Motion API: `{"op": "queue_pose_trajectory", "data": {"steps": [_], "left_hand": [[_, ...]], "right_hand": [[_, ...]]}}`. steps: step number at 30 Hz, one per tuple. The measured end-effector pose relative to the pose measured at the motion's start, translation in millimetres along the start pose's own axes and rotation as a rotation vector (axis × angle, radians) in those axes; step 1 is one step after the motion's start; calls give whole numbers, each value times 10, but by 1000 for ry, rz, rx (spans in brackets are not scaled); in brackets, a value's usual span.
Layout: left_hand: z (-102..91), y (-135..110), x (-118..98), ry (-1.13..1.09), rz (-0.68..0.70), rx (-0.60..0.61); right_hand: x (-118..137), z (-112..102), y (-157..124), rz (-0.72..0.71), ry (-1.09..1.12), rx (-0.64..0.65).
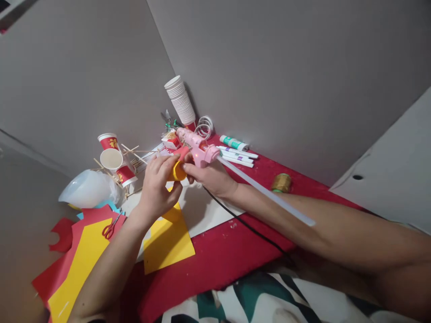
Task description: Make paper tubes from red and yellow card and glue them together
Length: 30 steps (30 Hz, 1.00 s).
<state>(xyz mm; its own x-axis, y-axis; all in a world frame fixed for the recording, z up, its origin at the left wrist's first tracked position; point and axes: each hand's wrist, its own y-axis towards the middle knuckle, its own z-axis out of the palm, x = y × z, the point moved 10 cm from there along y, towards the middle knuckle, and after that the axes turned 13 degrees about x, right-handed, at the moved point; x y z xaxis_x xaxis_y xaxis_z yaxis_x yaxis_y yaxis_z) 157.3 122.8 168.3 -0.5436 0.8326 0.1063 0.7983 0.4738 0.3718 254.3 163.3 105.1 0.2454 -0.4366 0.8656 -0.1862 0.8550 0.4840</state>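
Observation:
My left hand (157,181) is closed around a small curled piece of yellow paper (179,172), gripped between thumb and fingers. A pink hot glue gun (200,150) is in my right hand (215,178), its nozzle end pointing away toward the back. From the rear of the gun a long translucent glue stick (269,193) sticks out over my right forearm. My right thumb reaches to the edge of the yellow piece. Under both hands lie a white sheet (202,215) and a flat yellow sheet (171,246).
Red-and-white paper cups (112,159) and thin sticks stand at left beside a milky plastic bag (88,190). Red scissors (108,231) lie on coloured paper. Behind are stacked white cups (180,98), markers (237,155) and a gold spool (282,183). A black cord (245,220) crosses the red cloth.

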Motion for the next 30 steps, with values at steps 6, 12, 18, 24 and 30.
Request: {"op": "queue_pose_trajectory", "data": {"steps": [6, 12, 18, 24, 30], "left_hand": [[41, -63, -64, 248, -85, 57], [-118, -77, -213, 349, -2, 48], [-647, -389, -49, -29, -115, -252], [-290, -556, 307, -925, -269, -322], [105, -475, 250, -1259, -355, -342]], "right_hand": [[30, 29, -88, 36, -21, -19], [187, 65, -161, 25, 65, -40], [82, 12, -129, 9, 311, -141], [39, 126, -152, 52, 481, -114], [-38, 376, -270, 126, 531, -20]]}}
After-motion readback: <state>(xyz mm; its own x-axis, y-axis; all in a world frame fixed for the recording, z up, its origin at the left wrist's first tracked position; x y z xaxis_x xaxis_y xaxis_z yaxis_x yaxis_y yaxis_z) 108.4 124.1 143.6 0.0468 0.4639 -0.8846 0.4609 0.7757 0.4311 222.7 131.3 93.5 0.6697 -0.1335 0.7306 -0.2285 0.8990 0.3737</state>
